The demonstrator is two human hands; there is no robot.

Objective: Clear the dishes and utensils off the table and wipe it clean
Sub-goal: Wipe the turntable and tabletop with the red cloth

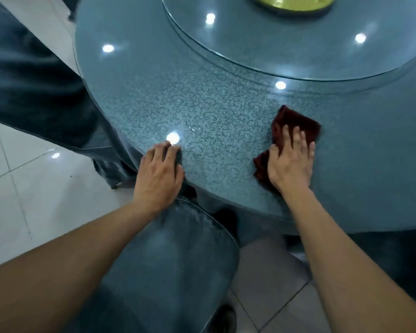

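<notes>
**Dark red cloth under the right hand, near the table's front edge**

The dark red cloth (291,131) is lying crumpled on the round blue-grey table (214,111), a little way in from the near rim. The person's right hand (289,162) is pressing down on it with fingers spread and nearly straight, palm flat; cloth is showing beyond the fingertips and to the left of the wrist. Nothing is curling round the fabric.

The left hand (160,171) is resting on the rim itself, fingers relaxed and lying over the tabletop beside a bright light reflection, holding nothing. Between the two hands the patterned surface is lying bare, with a few wet streaks glinting just beside the left fingertips.

Farther in, a raised glass turntable (298,58) is sitting on the table, its edge curving well beyond the cloth. A yellow-green object (293,3) is standing on it at the top of the view, cut off.

A blue-grey covered chair (163,260) is standing just below the rim between the forearms, and blue-grey draped fabric (34,80) is hanging at the left over the pale tiled floor (22,200).
</notes>
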